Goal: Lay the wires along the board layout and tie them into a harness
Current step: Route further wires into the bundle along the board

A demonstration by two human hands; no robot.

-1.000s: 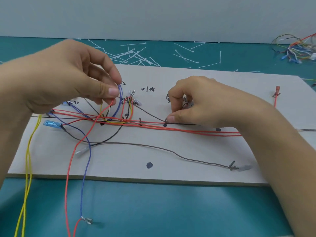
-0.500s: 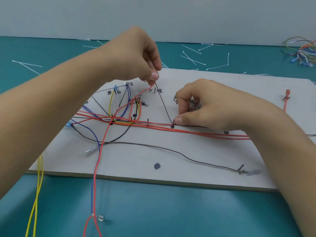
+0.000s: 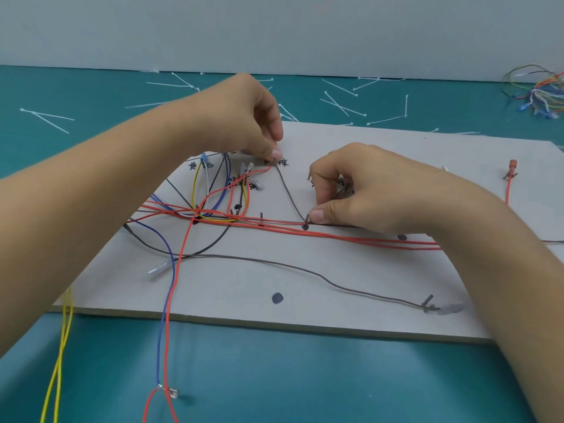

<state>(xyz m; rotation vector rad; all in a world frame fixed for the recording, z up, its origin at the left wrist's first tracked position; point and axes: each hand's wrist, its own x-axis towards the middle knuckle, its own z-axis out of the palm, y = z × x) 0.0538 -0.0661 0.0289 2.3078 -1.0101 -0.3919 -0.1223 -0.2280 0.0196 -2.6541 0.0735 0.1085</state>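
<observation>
Wires [image 3: 335, 236] partly routed along board [image 3: 381, 279] trunk line; several ends dangle off the near edge. Left hand [image 3: 244, 123] pinches brown wire [image 3: 290, 193] tip, right hand [image 3: 360, 190] pins its bend, probably against a nail. Ties [image 3: 341, 102] lie unused.

Head view, looking forward and down, close over board [image 3: 351, 279]

Handwritten 棕 [image 3: 283, 162], 黄 [image 3: 192, 166] on board [image 3: 381, 279], others unreadable

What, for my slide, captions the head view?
Left hand pinches the brown wire while right hand holds it down on the board.
</observation>
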